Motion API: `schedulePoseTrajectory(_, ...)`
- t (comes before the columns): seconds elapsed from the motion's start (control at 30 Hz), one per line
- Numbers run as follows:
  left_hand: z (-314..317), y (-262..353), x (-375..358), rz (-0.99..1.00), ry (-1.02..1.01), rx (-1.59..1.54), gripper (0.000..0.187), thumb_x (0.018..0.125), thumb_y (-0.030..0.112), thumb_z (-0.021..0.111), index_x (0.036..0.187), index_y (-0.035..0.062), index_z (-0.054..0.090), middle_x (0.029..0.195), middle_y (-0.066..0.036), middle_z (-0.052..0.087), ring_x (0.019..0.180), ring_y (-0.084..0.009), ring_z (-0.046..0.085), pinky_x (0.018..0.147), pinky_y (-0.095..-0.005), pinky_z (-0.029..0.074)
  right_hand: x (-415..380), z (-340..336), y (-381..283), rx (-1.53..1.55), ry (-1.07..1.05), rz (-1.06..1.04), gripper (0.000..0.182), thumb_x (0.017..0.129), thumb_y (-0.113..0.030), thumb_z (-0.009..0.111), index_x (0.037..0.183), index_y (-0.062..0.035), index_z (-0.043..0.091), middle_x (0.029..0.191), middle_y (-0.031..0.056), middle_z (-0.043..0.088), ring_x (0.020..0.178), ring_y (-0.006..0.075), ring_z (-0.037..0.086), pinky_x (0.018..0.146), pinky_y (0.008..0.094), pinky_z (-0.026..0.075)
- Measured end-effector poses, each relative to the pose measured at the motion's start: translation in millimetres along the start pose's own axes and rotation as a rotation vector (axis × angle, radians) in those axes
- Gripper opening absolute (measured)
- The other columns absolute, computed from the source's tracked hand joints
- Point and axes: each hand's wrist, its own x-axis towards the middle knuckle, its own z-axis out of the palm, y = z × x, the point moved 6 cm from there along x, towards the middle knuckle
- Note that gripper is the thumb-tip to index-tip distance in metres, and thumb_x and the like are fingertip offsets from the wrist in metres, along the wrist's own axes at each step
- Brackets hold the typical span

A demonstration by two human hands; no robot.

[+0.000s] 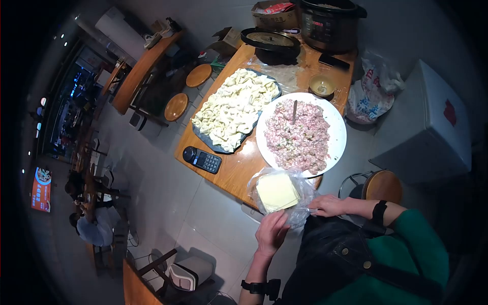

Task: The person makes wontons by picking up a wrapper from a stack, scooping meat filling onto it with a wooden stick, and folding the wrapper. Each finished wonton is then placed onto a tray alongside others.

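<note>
A stack of square, pale yellow dough wrappers [277, 191] lies on a clear plastic bag [304, 189] at the table's near corner. My left hand [272, 233] has its fingers curled on the near edge of the bag, just below the stack. To the right, my right hand [328, 205] pinches the gathered plastic. Beyond the stack stands a wide white bowl [337, 147] of pink minced meat filling [299, 134], with a thin dark handle [294, 111] sticking up from it. Many folded wontons [235, 109] are heaped on a dark tray [216, 147] at left.
The wooden table [237, 172] also bears a black handheld keypad device [202, 159], a small bowl [322, 86], a phone [334, 62], a black lid [270, 39] and a cooker [328, 25]. Stools [382, 187] and a white cabinet [427, 127] stand right. Seated people [95, 226] are far left.
</note>
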Motion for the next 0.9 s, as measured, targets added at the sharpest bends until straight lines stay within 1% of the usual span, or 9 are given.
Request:
schedulePoseTrajectory(0.1, 39.9, 7.6, -6.8, 0.162, -0.299, -0.005, 0.046, 0.074, 0.015, 0.072, 0.117, 0.0143, 0.057, 0.12, -0.003, 0.055, 0.098, -0.0249, 0.058, 0.084, -0.0362, 0.048, -4.3, 33.1, -4.3, 0.07, -0.072, 0.004, 0.035, 0.088, -0.026, 0.058, 0.118, -0.0076, 0.056, 0.108, 0.0139, 0.059, 0.101, 0.0329, 0.057, 0.084, 0.0387, 0.047)
schedulePoseTrajectory(0.23, 54.0, -16.6, -36.1, -0.024, -0.45, 0.085, 0.035, 0.074, 0.013, 0.07, 0.109, 0.0151, 0.063, 0.103, -0.005, 0.063, 0.093, -0.0243, 0.059, 0.077, -0.0347, 0.05, -21.3, 50.2, -5.6, 0.356, -0.043, 0.062, 0.038, 0.086, -0.023, 0.062, 0.12, -0.0065, 0.056, 0.112, 0.0138, 0.059, 0.103, 0.0312, 0.057, 0.087, 0.0371, 0.046)
schedulePoseTrajectory(0.37, 52.8, -72.2, -87.1, -0.299, -0.521, 0.158, 0.035, 0.077, 0.013, 0.068, 0.111, 0.0129, 0.063, 0.096, -0.007, 0.064, 0.093, -0.0245, 0.058, 0.078, -0.0341, 0.049, -29.1, 55.7, 17.4, 0.572, 0.056, 0.143, 0.041, 0.087, -0.024, 0.064, 0.122, -0.0038, 0.055, 0.115, 0.0107, 0.062, 0.107, 0.0184, 0.058, 0.09, 0.03, 0.045)
schedulePoseTrajectory(0.4, 52.7, -83.5, -98.7, -0.293, -0.526, 0.157, 0.035, 0.077, 0.013, 0.068, 0.111, 0.0129, 0.063, 0.096, -0.007, 0.064, 0.093, -0.0245, 0.058, 0.078, -0.0341, 0.049, -33.6, 50.7, 27.2, 0.812, 0.144, 0.26, 0.039, 0.089, -0.023, 0.062, 0.121, -0.0026, 0.055, 0.112, 0.0091, 0.063, 0.106, 0.015, 0.058, 0.09, 0.0276, 0.045)
schedulePoseTrajectory(0.43, 47.7, -96.6, -106.9, -0.356, -0.436, 0.118, 0.032, 0.079, 0.012, 0.066, 0.111, 0.0099, 0.063, 0.097, -0.008, 0.064, 0.093, -0.0234, 0.059, 0.08, -0.0333, 0.05, -39.6, 49.0, 37.8, 1.052, 0.233, 0.379, 0.037, 0.09, -0.022, 0.06, 0.121, -0.0013, 0.056, 0.11, 0.0074, 0.065, 0.104, 0.0116, 0.058, 0.09, 0.0252, 0.044)
schedulePoseTrajectory(0.5, 45.7, -110.7, -122.6, -0.413, -0.35, 0.075, 0.03, 0.082, 0.01, 0.064, 0.111, 0.0069, 0.063, 0.097, -0.009, 0.064, 0.094, -0.0223, 0.06, 0.081, -0.0324, 0.05, -55.4, 35.6, 56.5, 1.045, 0.394, 0.474, 0.034, 0.092, -0.021, 0.057, 0.119, 0.0, 0.057, 0.101, 0.0045, 0.067, 0.096, 0.0082, 0.061, 0.087, 0.0228, 0.045)
schedulePoseTrajectory(0.57, 42.3, -128.8, -145.1, -0.812, -0.01, -0.373, 0.025, 0.088, 0.008, 0.057, 0.112, -0.0003, 0.06, 0.1, -0.013, 0.064, 0.097, -0.0209, 0.06, 0.087, -0.0314, 0.048, -77.9, 15.9, 75.0, 0.905, 0.506, 0.509, 0.031, 0.092, -0.02, 0.057, 0.115, 0.0007, 0.059, 0.094, 0.0041, 0.068, 0.089, 0.0079, 0.062, 0.084, 0.0222, 0.047)
schedulePoseTrajectory(0.7, 38.4, -110.9, -145.5, -0.942, 0.072, -0.468, 0.025, 0.094, 0.009, 0.049, 0.113, -0.0053, 0.057, 0.105, -0.015, 0.063, 0.1, -0.0205, 0.059, 0.092, -0.0324, 0.046, -119.6, -4.6, 129.8, 0.875, 0.761, 0.647, 0.025, 0.091, -0.017, 0.057, 0.103, 0.0043, 0.064, 0.086, 0.0062, 0.068, 0.08, 0.0093, 0.062, 0.077, 0.023, 0.049)
schedulePoseTrajectory(0.9, 39.5, -120.6, -190.1, -1.316, 0.578, -0.591, 0.027, 0.097, 0.018, 0.047, 0.114, -0.0004, 0.057, 0.096, -0.009, 0.063, 0.08, -0.0147, 0.057, 0.073, -0.0261, 0.047, -138.3, -31.9, 207.9, 0.815, 0.817, 0.668, 0.025, 0.092, -0.017, 0.054, 0.099, 0.006, 0.063, 0.078, 0.0065, 0.068, 0.071, 0.009, 0.062, 0.066, 0.024, 0.05)
